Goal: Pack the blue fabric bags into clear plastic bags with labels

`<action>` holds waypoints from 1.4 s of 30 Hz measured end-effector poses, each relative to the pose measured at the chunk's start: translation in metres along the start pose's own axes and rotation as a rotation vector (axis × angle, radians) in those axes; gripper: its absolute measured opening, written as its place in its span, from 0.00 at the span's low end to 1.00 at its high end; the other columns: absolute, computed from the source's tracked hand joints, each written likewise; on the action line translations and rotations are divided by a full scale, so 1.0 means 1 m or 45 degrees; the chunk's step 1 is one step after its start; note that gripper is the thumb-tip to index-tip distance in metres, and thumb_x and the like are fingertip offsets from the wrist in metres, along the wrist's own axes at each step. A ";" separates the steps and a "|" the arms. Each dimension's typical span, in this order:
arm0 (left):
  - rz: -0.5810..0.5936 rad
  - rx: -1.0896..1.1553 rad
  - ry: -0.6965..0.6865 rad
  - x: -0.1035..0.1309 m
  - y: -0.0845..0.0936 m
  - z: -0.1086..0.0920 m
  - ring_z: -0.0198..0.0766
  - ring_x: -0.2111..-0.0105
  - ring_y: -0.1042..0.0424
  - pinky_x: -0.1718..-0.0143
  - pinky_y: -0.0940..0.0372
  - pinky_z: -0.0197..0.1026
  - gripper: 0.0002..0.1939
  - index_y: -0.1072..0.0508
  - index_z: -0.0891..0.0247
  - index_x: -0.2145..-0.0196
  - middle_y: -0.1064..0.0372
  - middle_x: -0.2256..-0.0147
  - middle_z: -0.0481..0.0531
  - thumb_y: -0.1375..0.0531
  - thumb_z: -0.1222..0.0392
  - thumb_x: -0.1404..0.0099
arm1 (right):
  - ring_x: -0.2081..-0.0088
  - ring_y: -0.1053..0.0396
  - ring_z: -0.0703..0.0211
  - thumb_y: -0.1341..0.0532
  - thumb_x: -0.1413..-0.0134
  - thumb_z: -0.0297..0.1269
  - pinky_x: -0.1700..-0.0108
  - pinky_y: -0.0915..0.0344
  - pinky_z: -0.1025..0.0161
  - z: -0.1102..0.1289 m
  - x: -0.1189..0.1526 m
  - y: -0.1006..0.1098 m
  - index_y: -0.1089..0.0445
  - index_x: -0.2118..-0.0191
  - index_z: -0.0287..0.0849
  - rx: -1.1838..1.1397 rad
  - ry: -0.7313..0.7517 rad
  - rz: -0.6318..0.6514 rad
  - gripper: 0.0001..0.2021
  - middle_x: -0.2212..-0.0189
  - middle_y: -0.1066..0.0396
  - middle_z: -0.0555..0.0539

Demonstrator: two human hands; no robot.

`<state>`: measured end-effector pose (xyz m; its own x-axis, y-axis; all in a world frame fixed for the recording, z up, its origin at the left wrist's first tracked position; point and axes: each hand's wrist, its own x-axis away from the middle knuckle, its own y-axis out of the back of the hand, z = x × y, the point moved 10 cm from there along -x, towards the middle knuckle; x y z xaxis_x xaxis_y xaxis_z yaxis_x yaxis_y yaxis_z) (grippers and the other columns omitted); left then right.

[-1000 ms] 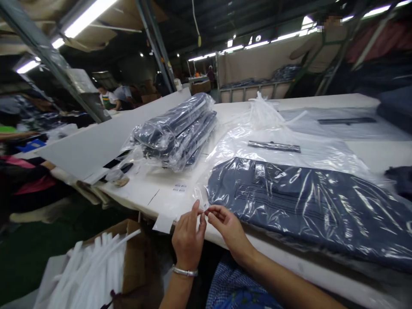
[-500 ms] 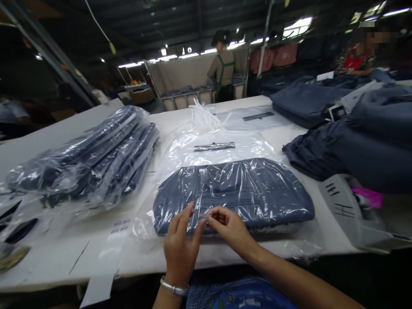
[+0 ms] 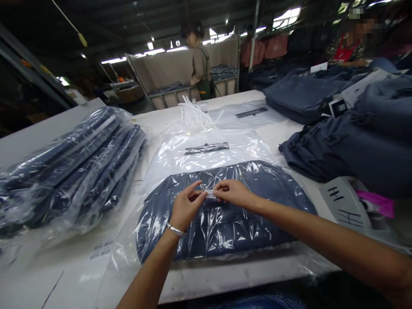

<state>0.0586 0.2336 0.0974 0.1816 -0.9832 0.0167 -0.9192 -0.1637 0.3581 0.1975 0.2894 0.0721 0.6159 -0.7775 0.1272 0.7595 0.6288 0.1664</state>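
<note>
A folded dark blue garment in a clear plastic bag lies flat on the white table before me. Above its upper half, a small whitish label is stretched between my two hands. My left hand, with a silver bracelet at the wrist, pinches the label's left end between thumb and fingertips. At the other end my right hand grips it, fingers curled. Both hands hover at or just over the plastic; whether the label touches it I cannot tell.
To the left are stacked bagged garments. Unbagged dark blue garments pile up on the right, beside a grey marked holder with a pink piece. White strings and flat plastic bags lie behind. Two people work farther back.
Both hands have moved up and away from me, from the garment's near edge to its upper part. The label now shows clearly between them. The view has shifted slightly.
</note>
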 end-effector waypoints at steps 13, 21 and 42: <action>-0.014 -0.341 0.012 -0.028 0.002 0.029 0.43 0.63 0.22 0.56 0.31 0.44 0.23 0.29 0.58 0.47 0.20 0.66 0.49 0.38 0.53 0.39 | 0.72 0.31 0.61 0.39 0.49 0.33 0.70 0.41 0.67 0.001 -0.037 0.005 0.24 0.68 0.39 0.622 0.050 -0.007 0.06 0.76 0.26 0.50; -0.101 -0.906 -0.094 -0.019 -0.001 0.011 0.43 0.66 0.22 0.68 0.34 0.41 0.18 0.28 0.51 0.49 0.20 0.64 0.46 0.40 0.54 0.37 | 0.71 0.29 0.61 0.39 0.50 0.31 0.69 0.41 0.67 -0.001 -0.039 -0.002 0.24 0.69 0.40 0.749 0.090 -0.005 0.06 0.74 0.24 0.49; 0.003 -1.217 -0.358 -0.010 -0.026 0.010 0.42 0.65 0.24 0.70 0.36 0.39 0.17 0.30 0.50 0.46 0.23 0.63 0.50 0.44 0.56 0.32 | 0.72 0.30 0.61 0.39 0.50 0.30 0.70 0.44 0.67 -0.006 -0.041 -0.006 0.25 0.70 0.40 0.898 0.067 0.007 0.04 0.75 0.25 0.49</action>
<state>0.0770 0.2473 0.0781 -0.0226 -0.9870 -0.1592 -0.2290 -0.1499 0.9618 0.1689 0.3182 0.0605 0.6421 -0.7619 0.0853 0.4507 0.4651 0.7619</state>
